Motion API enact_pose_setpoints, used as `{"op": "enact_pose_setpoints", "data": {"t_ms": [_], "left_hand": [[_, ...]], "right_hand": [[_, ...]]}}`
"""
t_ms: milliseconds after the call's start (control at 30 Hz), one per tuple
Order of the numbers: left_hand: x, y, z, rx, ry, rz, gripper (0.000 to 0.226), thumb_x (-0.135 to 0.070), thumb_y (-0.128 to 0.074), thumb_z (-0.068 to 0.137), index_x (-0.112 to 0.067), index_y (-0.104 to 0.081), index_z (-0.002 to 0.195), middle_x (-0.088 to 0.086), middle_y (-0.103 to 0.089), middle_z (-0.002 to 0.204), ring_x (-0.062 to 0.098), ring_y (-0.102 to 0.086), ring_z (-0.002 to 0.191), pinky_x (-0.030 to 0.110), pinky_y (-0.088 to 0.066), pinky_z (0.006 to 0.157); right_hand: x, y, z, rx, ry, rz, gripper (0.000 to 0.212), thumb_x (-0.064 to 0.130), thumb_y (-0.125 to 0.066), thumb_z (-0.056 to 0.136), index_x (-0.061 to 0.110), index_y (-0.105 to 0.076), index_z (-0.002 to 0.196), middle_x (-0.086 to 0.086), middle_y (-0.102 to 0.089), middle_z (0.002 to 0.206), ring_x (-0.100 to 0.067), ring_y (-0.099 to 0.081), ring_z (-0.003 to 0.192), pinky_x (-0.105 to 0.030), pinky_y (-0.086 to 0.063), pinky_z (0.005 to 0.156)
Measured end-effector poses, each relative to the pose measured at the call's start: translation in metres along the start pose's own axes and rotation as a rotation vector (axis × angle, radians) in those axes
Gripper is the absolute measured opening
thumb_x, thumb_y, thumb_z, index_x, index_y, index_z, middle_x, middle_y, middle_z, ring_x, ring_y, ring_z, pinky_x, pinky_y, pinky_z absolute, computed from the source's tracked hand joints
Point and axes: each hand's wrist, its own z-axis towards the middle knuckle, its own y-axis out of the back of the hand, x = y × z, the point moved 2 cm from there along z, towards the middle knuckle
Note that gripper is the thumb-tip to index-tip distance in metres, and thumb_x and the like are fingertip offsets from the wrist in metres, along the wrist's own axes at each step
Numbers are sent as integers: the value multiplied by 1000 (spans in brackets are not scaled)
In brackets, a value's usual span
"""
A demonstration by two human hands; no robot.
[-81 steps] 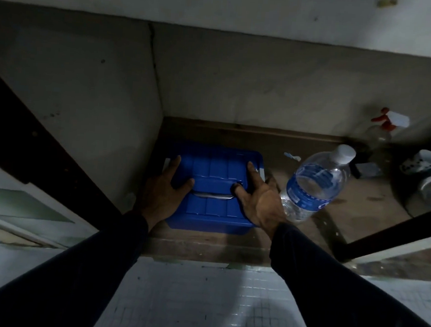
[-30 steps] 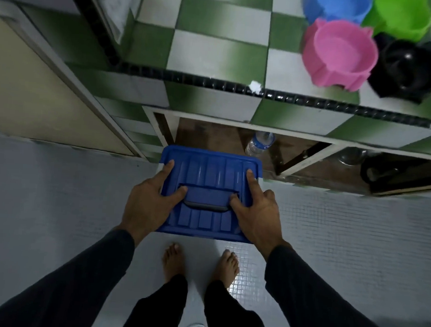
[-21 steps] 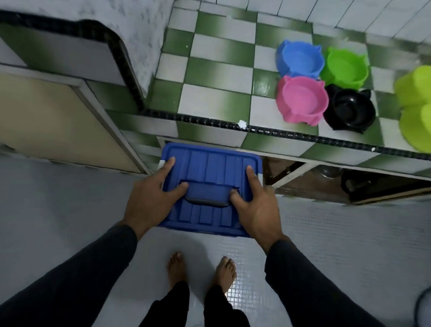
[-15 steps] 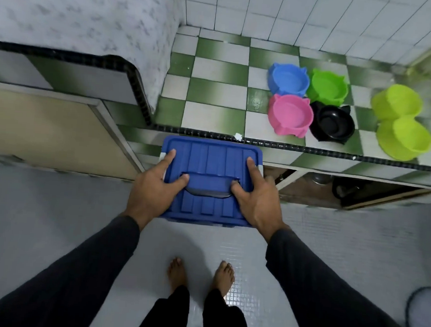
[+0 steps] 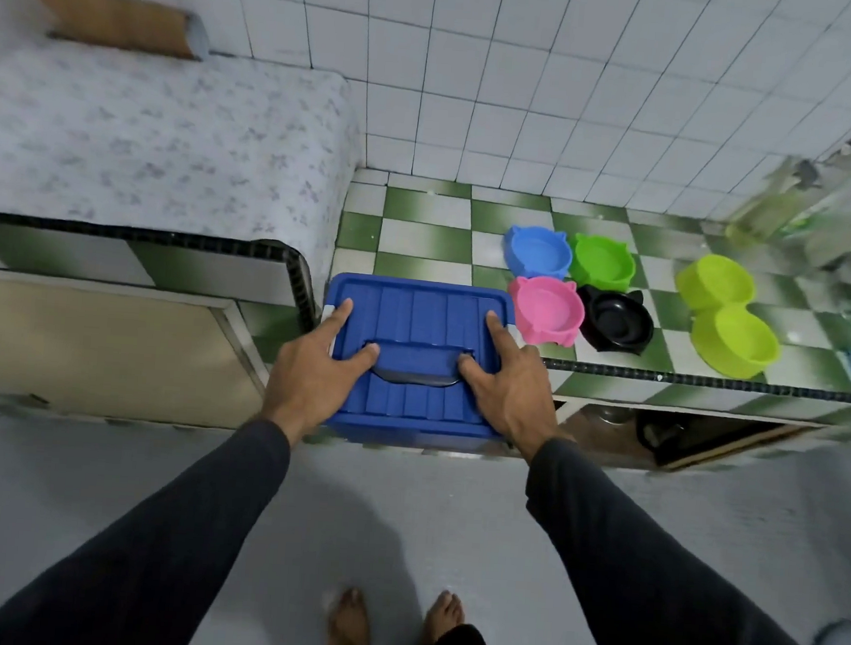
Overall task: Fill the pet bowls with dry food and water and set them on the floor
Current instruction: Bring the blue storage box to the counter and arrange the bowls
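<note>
My left hand [image 5: 317, 365] and right hand [image 5: 507, 383] grip the blue lidded bin [image 5: 418, 322] from either side, fingers spread over its ribbed lid and both thumbs hooked at the ends of the recessed handle [image 5: 413, 366]. The bin sits at the front edge of the green-and-white checkered counter [image 5: 421, 211], at its left end, hard against the rounded corner of the patterned raised surface [image 5: 149, 136]; whether it rests fully on the tiles or is partly carried, I cannot tell.

Just right of the bin, four pet bowls stand bunched together on the counter: the pink bowl [image 5: 546, 314] almost touching the bin's right side, the black bowl [image 5: 615, 321] beside it near the front edge, and the blue bowl [image 5: 536, 252] and green bowl [image 5: 603, 260] behind them. Farther right, a lime double bowl [image 5: 726, 313] lies apart from the group. All look empty.

Under the counter's front edge an open cabinet [image 5: 657, 429] shows dark items too dim to name. My dark sleeves [image 5: 156, 545] reach forward, and my bare feet [image 5: 395, 622] stand on the pale floor [image 5: 426, 498].
</note>
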Motion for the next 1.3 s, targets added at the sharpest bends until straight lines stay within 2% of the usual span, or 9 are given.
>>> {"op": "enact_pose_setpoints", "data": {"t_ms": [133, 367, 567, 667, 767, 867, 1033, 1167, 1300], "left_hand": [[-9, 10, 27, 7, -17, -5, 76, -63, -65, 90, -48, -31, 156, -4, -57, 144, 14, -58, 109, 33, -50, 102], [-20, 10, 85, 10, -33, -14, 77, -64, -65, 90, -49, -30, 156, -3, -59, 139, 13, -56, 105, 39, -55, 98], [-38, -2, 139, -41, -60, 24, 75, -59, -65, 92, -43, -33, 158, -9, -49, 107, 5, -46, 79, 24, -45, 86], [-46, -12, 167, -32, -56, 37, 76, -60, -65, 92, -44, -32, 158, -3, -59, 114, 5, -52, 77, 24, -48, 87], [-51, -24, 199, -27, -32, 43, 76, -63, -64, 91, -48, -30, 157, 5, -61, 140, 20, -66, 96, 27, -52, 90], [-57, -37, 225, -15, -10, 74, 76, -68, -60, 90, -54, -24, 156, 1, -62, 106, 12, -57, 77, 33, -59, 78], [-63, -51, 258, -56, 14, 111, 73, -64, -60, 93, -50, -27, 157, -7, -56, 95, 11, -54, 70, 31, -55, 70], [-58, -59, 285, -50, 6, 142, 74, -64, -59, 93, -49, -25, 157, 4, -66, 122, 14, -59, 89, 35, -56, 86], [-56, -66, 313, -32, -40, 152, 74, -59, -59, 96, -41, -26, 160, 9, -60, 139, 25, -60, 114, 31, -47, 93]], "right_hand": [[12, 3, 22, -22, 5, 31, 82, 69, -55, 88, 40, -24, 158, -12, -51, 111, -26, -56, 95, -40, -52, 92], [26, 1, 77, -43, -16, 18, 89, 82, -46, 77, 51, -17, 155, -20, -44, 145, -42, -53, 125, -53, -48, 106], [26, 2, 142, -34, 11, 6, 85, 76, -47, 83, 44, -20, 157, -11, -51, 128, -30, -56, 110, -45, -52, 96], [23, 9, 172, 0, 14, 7, 78, 63, -56, 92, 42, -22, 159, -10, -45, 115, -26, -52, 96, -32, -45, 86], [21, 13, 204, 12, 18, 37, 76, 59, -58, 93, 42, -23, 159, -10, -44, 112, -25, -52, 92, -30, -43, 81], [17, 15, 234, 20, 12, 38, 75, 60, -56, 94, 44, -22, 158, -9, -45, 110, -23, -49, 95, -34, -48, 87], [15, 11, 274, 55, 9, 20, 75, 63, -53, 95, 45, -18, 159, -14, -46, 124, -29, -51, 107, -37, -45, 94], [10, -3, 300, 72, -28, 21, 78, 70, -49, 93, 52, -11, 157, -20, -39, 147, -38, -49, 127, -45, -44, 108], [9, -8, 322, 69, -47, 21, 79, 72, -49, 92, 54, -8, 157, -17, -42, 139, -36, -53, 120, -46, -47, 104]]}}
